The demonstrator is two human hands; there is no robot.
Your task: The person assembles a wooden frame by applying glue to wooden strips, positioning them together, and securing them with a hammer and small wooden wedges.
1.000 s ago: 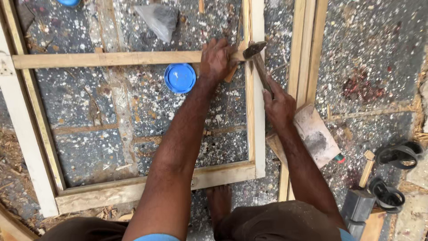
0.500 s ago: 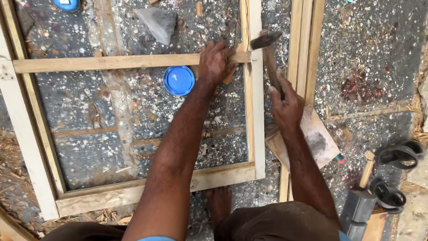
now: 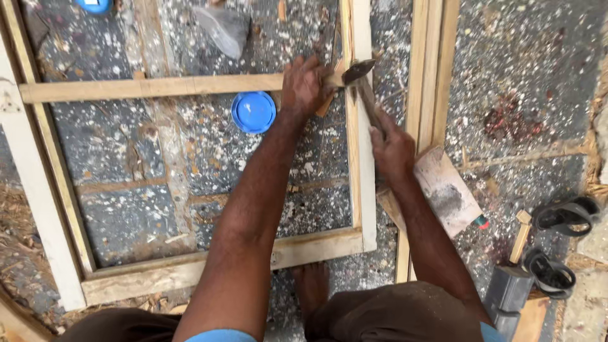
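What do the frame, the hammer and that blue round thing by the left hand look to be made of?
Frame: bare, unpainted wood, pale with visible grain and rough edges. Hammer: dark, dull head that looks like metal; the handle, mostly hidden in the right hand, seems wooden. Blue lid: smooth, evenly coloured, probably plastic. Left hand presses on the frame's crosspiece.

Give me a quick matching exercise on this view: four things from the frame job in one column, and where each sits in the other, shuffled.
Things:
1. hammer
2. blue lid
3. left hand
4. black sandals

Places:
A. on the speckled floor inside the wooden frame
B. on the frame's crossbar where it meets the upright
C. at the right edge of the view
D. in the right hand

Pairs: 1-D, 2-A, 3-B, 4-C
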